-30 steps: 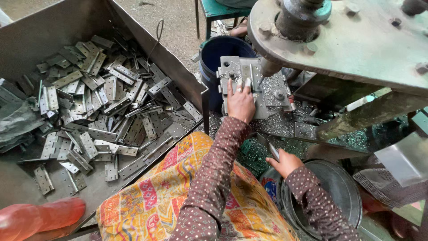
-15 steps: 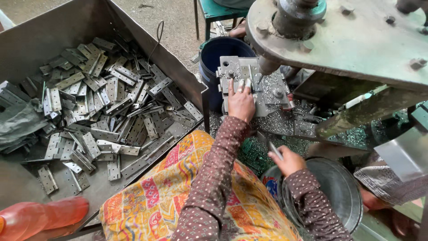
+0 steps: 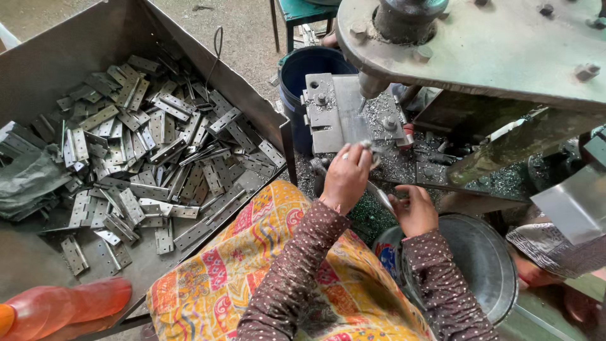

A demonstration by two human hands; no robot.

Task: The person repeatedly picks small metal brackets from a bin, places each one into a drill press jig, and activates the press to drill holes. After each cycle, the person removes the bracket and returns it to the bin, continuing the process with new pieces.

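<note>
**Hands at the drill jig, hinge bin at nine o'clock**

At nine o'clock I see the big steel bin, heaped with flat grey hinge plates. A dark cloth lies at its left edge, and an orange plastic bottle sits at seven o'clock. My lap, in yellow patterned fabric, fills six o'clock.

My left hand reaches toward twelve o'clock, fingers curled onto a small metal piece at the near edge of the grey jig plate; whether they truly pinch it I cannot tell. A blue bucket stands just behind the jig.

My right hand, at about two o'clock from my lap, is closed around a thin metal strip that slants toward the left hand. Beside it sits a round metal basin, under the green machine head.
</note>
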